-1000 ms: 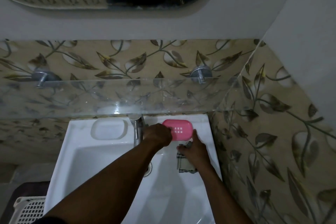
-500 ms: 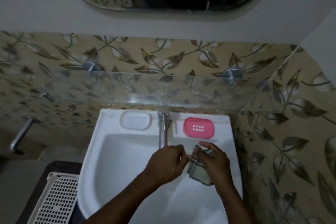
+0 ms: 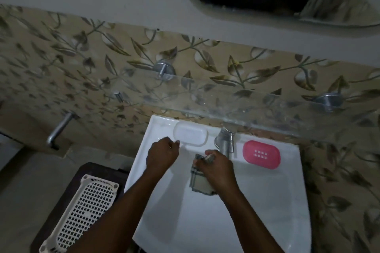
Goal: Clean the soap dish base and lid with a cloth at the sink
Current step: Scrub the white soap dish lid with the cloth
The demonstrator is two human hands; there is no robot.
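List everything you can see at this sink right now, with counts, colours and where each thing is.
sink: 1, white, centre
tap: 1, chrome, back rim middle
lid: 1, clear, back rim, left of tap
base: 1, pink, back rim, right of tap
cloth: 1, checked grey, in right hand over basin
shelf: 1, glass, above sink
basket: 1, white, left of sink
left hand: reaching at lid's edge
right hand: gripping cloth

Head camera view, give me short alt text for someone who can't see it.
Over a white sink, a person's left hand reaches toward a clear lid on the back ledge while the right hand grips a checked cloth. A pink base sits right of the tap, under a glass shelf; a white basket stands at lower left.
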